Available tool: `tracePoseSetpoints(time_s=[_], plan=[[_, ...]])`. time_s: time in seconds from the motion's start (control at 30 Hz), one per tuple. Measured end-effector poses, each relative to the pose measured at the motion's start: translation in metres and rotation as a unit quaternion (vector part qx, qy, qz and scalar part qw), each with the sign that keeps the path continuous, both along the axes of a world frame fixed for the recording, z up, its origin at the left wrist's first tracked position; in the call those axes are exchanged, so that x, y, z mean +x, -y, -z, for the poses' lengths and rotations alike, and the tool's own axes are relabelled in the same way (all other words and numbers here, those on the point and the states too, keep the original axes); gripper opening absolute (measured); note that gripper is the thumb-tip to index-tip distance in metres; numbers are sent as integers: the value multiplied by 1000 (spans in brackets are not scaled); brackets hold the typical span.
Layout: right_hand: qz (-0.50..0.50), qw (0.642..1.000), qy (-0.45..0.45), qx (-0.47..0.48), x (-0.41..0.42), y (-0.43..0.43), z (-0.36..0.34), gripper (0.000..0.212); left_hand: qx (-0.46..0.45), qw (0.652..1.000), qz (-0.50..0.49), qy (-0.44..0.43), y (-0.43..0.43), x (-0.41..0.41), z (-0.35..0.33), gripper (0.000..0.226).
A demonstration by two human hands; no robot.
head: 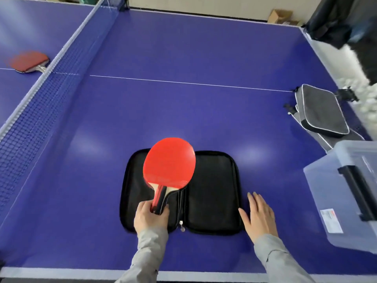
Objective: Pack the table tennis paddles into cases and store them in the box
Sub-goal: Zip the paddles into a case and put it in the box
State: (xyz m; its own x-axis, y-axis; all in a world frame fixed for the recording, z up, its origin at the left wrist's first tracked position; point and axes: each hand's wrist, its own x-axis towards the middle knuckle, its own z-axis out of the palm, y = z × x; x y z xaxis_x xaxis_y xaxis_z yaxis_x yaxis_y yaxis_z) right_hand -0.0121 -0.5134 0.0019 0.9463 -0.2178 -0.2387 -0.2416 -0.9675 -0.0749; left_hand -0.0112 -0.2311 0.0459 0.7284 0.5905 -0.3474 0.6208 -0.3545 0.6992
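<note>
A black zip case (212, 193) lies unzipped and spread flat near the table's front edge. My left hand (150, 216) grips the handle of a red paddle (169, 162), whose blade hangs over the case's left half. To the right, my right hand (259, 217) lies flat with straight fingers on the table, touching the case's right edge. Another red paddle (28, 62) rests beyond the net at the far left. A grey case (320, 111), closed, sits at the table's right edge. The clear plastic box (346, 190) stands at the right.
The net (51, 84) runs diagonally across the left side of the blue table (183, 58). A dark bag or garment (342, 19) hangs at the top right. White balls (367, 99) lie beyond the right edge. A cardboard box (281, 16) stands behind the table.
</note>
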Motion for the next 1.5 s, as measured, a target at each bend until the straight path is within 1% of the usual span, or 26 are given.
tracePoseSetpoints(time_s=[0.13,0.27,0.37,0.53,0.63,0.8,0.87,1.0,1.1,1.13,1.2,1.27,1.37,1.43,1.5], plan=[[-2,1000,-13,6,-2,26,5,85,-23,1000,5,-9,65,-3,6,24],[-8,999,-33,10,-5,44,9,83,-10,1000,7,-15,111,-4,12,31],[-15,999,-38,15,-9,53,13,83,-6,1000,-4,-25,131,-3,19,30],[-26,999,-39,19,-11,56,17,83,-3,999,-22,-30,152,-1,27,19],[-26,998,-44,20,-11,55,18,83,-4,999,-34,-27,159,0,33,18],[-26,998,-51,21,-13,55,22,80,-5,999,-27,-37,161,4,45,20],[-26,998,-58,17,-14,55,22,77,1,999,-10,-44,160,5,51,26],[-27,998,-51,23,-13,50,22,65,-4,999,22,-43,156,3,55,33],[-29,997,-10,77,-6,34,14,67,-31,997,53,-38,153,1,52,38],[-35,993,17,109,-3,26,11,69,-46,996,64,-39,149,1,53,39],[-36,981,68,177,5,10,4,66,-90,991,82,-49,140,1,51,44],[-15,962,87,258,16,-7,-6,61,-149,987,51,-33,125,6,48,52],[74,920,75,379,39,-26,-13,56,-198,980,-32,7,100,27,36,55],[120,900,50,416,56,-32,-13,59,-209,977,-27,12,87,45,29,60],[152,891,22,427,72,-35,-14,62,-227,974,5,6,80,60,26,65]])
